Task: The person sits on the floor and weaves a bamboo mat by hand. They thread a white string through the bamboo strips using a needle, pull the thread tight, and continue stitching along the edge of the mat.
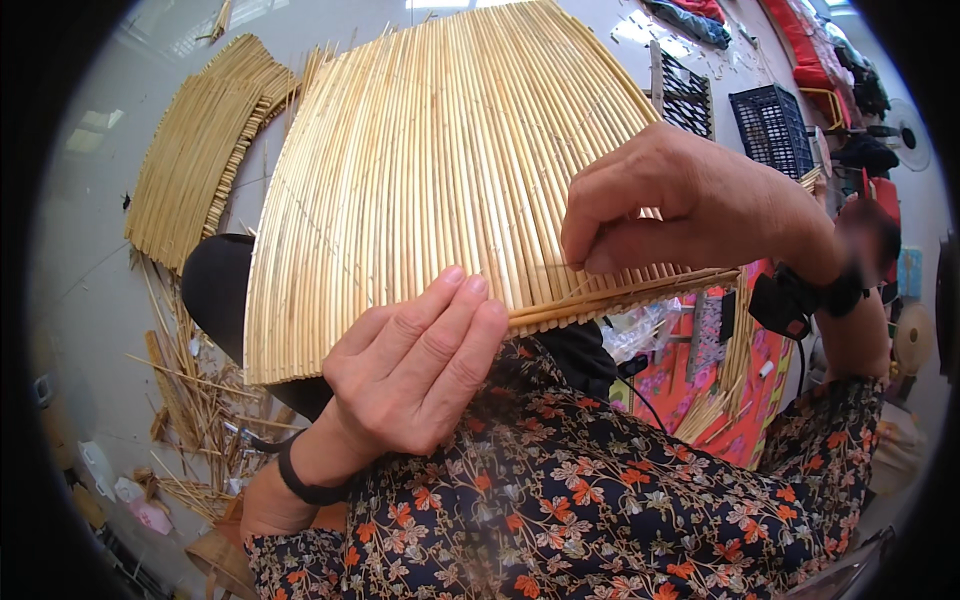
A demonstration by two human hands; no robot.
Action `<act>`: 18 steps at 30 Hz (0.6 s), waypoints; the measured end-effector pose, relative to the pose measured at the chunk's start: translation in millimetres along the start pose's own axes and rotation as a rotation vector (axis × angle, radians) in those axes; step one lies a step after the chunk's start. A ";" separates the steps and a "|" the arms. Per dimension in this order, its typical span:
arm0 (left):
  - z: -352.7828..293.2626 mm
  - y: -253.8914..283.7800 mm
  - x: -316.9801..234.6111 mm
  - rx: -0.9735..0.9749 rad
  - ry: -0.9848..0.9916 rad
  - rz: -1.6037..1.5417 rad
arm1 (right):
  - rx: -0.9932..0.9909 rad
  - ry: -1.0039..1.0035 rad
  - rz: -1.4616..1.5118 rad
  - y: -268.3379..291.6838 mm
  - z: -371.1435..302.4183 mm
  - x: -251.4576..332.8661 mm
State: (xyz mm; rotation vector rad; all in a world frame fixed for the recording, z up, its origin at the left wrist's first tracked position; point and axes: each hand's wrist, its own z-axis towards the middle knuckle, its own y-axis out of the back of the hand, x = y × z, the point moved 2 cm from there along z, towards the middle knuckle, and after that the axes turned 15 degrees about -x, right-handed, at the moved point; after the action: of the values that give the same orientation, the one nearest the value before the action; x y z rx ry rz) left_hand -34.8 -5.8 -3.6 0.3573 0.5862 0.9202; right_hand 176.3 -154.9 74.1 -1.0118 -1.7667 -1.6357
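Note:
A large mat of pale straw-coloured stalks (430, 180), laid side by side, lies across my lap, with thin stitch lines crossing it. My left hand (415, 365) rests on its near edge, fingers straight and together on top, thumb hidden, holding the mat there. From those fingertips a bundle of thin edging stalks (620, 298) runs right along the edge. Just above that edge my right hand (680, 195) is closed in a pinch. A thin, dark, needle-like piece (548, 268) shows at its fingertips; whether needle or thread is too fine to tell.
More stalk mats (190, 150) lie on the floor at far left, above a heap of loose stalks (195, 400). Black plastic crates (770, 130) stand at far right. Below them, stalks (735, 370) lie on a red floral surface. A dark cable (801, 375) hangs near my right forearm.

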 end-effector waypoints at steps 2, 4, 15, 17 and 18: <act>1.5 0.3 -1.1 -0.009 0.006 0.006 | -0.002 -0.114 0.052 2.0 0.5 1.5; 0.5 -2.3 0.5 -0.037 -0.027 0.033 | -0.021 -0.179 0.093 5.4 0.2 1.0; 2.1 -0.4 -3.7 -0.016 -0.011 0.026 | -0.044 -0.394 0.252 2.3 -3.7 -4.4; -2.0 -1.7 -2.0 -0.030 -0.031 0.047 | -0.054 -0.423 0.266 3.7 -2.5 -0.9; -2.1 -1.5 -1.7 -0.029 -0.031 0.047 | -0.060 -0.439 0.275 4.3 -1.9 0.9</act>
State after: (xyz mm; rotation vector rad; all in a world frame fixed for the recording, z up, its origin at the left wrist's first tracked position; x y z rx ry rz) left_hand -36.0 -7.9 -5.5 0.3602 0.5377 0.9654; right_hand 179.0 -156.7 77.7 -1.6621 -1.7468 -1.3737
